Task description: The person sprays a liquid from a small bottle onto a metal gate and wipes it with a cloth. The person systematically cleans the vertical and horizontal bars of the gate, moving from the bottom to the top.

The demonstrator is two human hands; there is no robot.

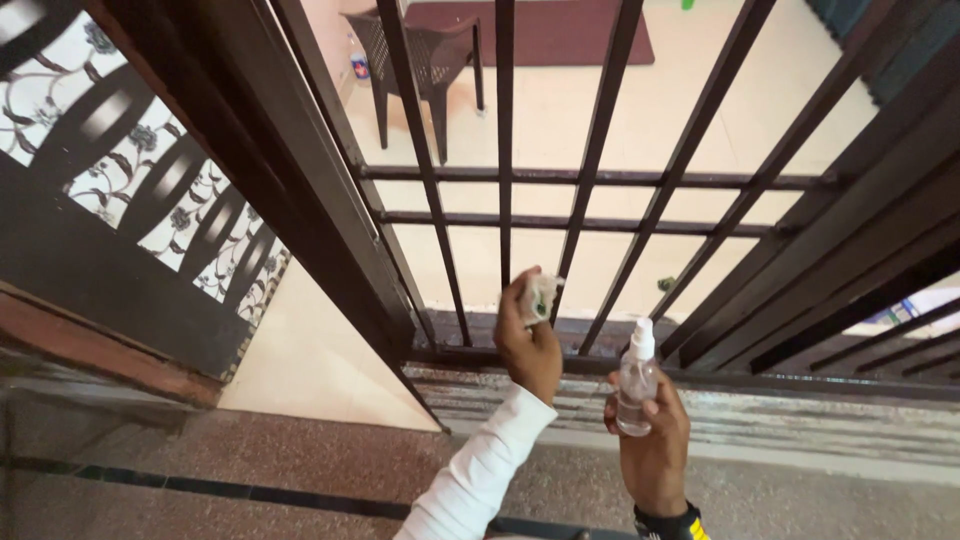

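My left hand, in a white sleeve, grips a small whitish cloth and presses it against the lower part of a dark metal gate bar. My right hand holds a small clear spray bottle with a white nozzle upright, just right of the left hand and in front of the gate's bottom rail.
The barred dark gate spans the view, with an open patterned door panel at left. Beyond the bars lie a pale tiled floor, a dark plastic chair and a maroon mat. A speckled stone threshold runs below.
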